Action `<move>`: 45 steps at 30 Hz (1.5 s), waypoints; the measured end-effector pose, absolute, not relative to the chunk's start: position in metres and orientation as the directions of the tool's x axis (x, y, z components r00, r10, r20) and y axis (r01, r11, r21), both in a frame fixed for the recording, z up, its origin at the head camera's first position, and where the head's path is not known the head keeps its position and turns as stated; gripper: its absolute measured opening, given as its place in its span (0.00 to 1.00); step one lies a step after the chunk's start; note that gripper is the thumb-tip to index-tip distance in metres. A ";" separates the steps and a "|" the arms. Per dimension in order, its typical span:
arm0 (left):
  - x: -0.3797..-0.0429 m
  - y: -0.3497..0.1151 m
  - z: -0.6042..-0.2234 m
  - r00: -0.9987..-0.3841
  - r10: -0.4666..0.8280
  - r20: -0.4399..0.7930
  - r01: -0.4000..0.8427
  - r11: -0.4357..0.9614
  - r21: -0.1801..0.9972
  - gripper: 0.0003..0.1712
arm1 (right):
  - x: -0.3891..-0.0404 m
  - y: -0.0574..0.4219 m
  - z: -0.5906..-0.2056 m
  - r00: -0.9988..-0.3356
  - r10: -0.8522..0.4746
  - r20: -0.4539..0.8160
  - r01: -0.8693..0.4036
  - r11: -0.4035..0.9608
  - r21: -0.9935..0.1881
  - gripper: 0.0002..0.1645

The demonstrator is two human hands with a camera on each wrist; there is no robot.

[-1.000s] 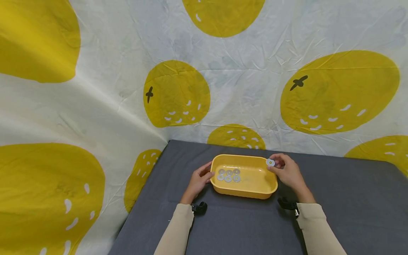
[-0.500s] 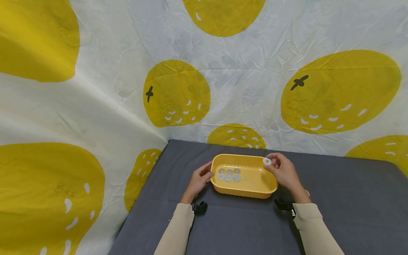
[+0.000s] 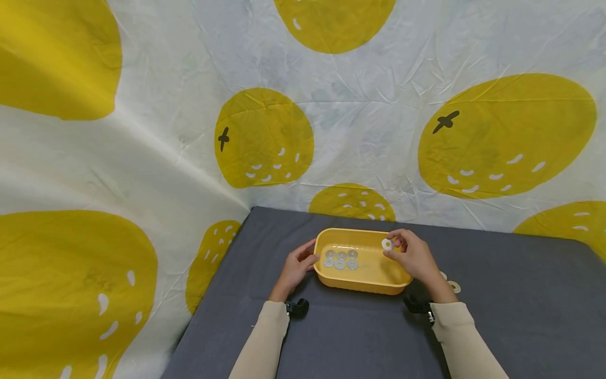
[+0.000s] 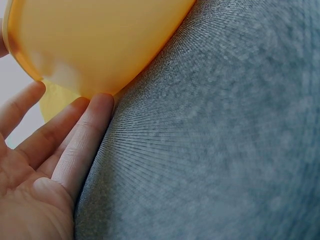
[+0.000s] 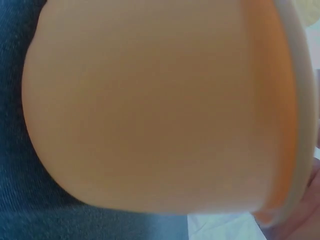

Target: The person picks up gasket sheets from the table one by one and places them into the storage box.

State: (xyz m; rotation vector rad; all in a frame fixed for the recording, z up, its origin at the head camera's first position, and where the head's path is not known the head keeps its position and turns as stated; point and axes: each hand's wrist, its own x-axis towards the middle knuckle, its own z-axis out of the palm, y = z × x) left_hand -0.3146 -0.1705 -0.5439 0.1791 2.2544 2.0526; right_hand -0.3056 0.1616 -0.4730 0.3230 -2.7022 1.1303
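Note:
A yellow rectangular plastic tray [image 3: 364, 288] sits on the dark cloth. My left hand [image 3: 294, 268] holds its left end, thumb at the rim and fingers against the outer wall; in the left wrist view the fingertips [image 4: 102, 102] meet that wall low down. Over the tray's right part, my right hand [image 3: 415, 259] pinches a pale flat washer [image 3: 384, 244] between thumb and fingertips. Several grey washers [image 3: 339, 265] lie inside the tray at the left, in two short rows. The tray's outer wall [image 5: 150, 110] fills most of the right wrist view and hides the held washer.
More pale washers [image 3: 454, 287] lie on the dark tablecloth [image 3: 360, 337] right of the tray, partly behind my right wrist. A white curtain [image 3: 360, 137] printed with yellow fruit hangs behind and to the left of the table.
My right hand has carried the washer left, from the tray's right rim to over its inside. Washers on the table beside the right wrist have come into view. My left hand stays put.

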 end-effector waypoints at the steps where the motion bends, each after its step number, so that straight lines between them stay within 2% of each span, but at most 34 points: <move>1: -0.315 -0.171 -0.544 -0.989 0.146 0.016 0.029 0.090 0.996 0.30 | -0.305 0.159 -0.473 -0.955 -0.131 0.266 -0.281 0.688 -0.670 0.19; 18: -0.315 -0.169 -0.542 -0.987 0.156 0.029 0.041 0.073 0.997 0.29 | -0.298 0.123 -0.477 -0.913 -0.277 0.300 -0.408 0.656 -0.636 0.18; 30: -0.314 -0.169 -0.540 -0.989 0.149 0.019 0.032 0.084 0.996 0.29 | -0.316 0.112 -0.480 -0.944 -0.279 0.174 -0.321 0.671 -0.668 0.17; 45: -0.316 -0.170 -0.545 -0.987 0.156 0.034 0.046 0.074 0.996 0.29 | -0.334 0.104 -0.491 -0.980 -0.190 0.059 -0.185 0.765 -0.617 0.18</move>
